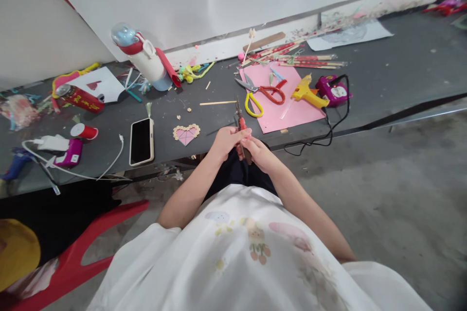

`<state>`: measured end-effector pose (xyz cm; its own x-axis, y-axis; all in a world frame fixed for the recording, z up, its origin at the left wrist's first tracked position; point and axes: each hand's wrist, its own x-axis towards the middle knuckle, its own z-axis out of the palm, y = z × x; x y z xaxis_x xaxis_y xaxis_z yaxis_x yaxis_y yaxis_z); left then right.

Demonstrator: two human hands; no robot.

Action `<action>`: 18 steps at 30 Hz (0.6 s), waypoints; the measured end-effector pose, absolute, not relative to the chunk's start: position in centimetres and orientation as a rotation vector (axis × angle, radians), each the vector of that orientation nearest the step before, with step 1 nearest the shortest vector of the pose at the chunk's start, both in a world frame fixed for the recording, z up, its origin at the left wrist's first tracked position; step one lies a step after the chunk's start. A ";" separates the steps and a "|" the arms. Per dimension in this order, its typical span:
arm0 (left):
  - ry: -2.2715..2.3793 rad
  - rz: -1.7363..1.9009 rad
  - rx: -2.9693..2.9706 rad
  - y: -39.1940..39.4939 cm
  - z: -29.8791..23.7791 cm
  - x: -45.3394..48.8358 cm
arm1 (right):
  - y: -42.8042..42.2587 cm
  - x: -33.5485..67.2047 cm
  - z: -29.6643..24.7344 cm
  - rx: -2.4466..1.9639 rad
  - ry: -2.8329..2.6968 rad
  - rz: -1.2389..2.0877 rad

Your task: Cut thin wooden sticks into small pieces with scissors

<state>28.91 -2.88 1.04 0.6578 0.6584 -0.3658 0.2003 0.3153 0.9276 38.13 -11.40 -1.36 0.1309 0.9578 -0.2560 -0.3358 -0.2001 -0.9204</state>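
At the front edge of the table, my left hand and my right hand meet around a pair of pliers with reddish handles. Their metal jaws point away from me, close to the end of a thin wooden stick. Both sets of fingers are closed, and the grip partly hides the handles. Left of my hands lies a pink heart edged with small wooden pieces. Beyond my right hand, scissors with one red and one yellow handle rest partly on pink paper.
A yellow glue gun lies beside a purple power socket with a black cord. Leftward are a phone, a red thread spool, a red can and a water bottle. A red chair stands lower left.
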 end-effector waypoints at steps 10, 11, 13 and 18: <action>0.867 0.322 1.322 -2.3 0.5 28.9 | -11.3 38.5 -1.2 -1.264 -0.773 1.365; 0.861 0.317 1.375 -2.1 0.7 28.8 | -11.4 38.6 -1.1 -1.272 -0.772 1.367; 0.917 0.364 1.554 -1.8 1.4 28.3 | -11.6 38.9 -0.9 -1.299 -0.773 1.377; 1.251 0.590 2.159 -1.3 4.5 26.9 | -12.5 39.4 -1.1 -1.371 -0.817 1.366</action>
